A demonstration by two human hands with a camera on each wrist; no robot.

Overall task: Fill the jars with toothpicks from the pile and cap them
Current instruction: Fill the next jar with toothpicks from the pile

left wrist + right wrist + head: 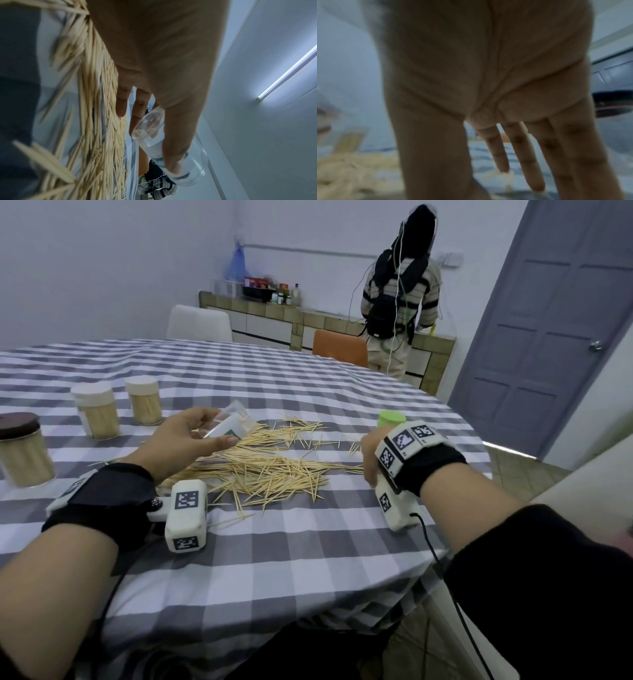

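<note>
Right now the left hand (191, 436) is gripping a clear empty jar (227, 422) between thumb and curled fingers, holding it tilted on its side just above the near edge of the toothpick pile (270, 463); the left wrist view is showing the thumb (173, 159) lying along the jar's wall (192, 166) and the open mouth facing back toward the palm, probably so that a bunch of toothpicks can be slid in lengthwise. A few bits seem to be sitting inside the rim, though that is too blurred to be sure. Across the pile, the right hand (371, 460) is reaching down at the pile's right edge with straight, slightly spread fingers (523, 155), holding nothing as far as the blurred wrist view shows, and their tips are touching or nearly touching loose toothpicks on the checked tablecloth (308, 542). It is likely gathering a bunch for the jar. Just behind that hand a green cap (390, 419) is waiting within easy reach. Farther left, three filled and capped jars are standing upright: two with pale lids (97, 412) (143, 400) and one with a dark lid (22, 450). At the far counter a person (399, 299) is standing, facing away.
</note>
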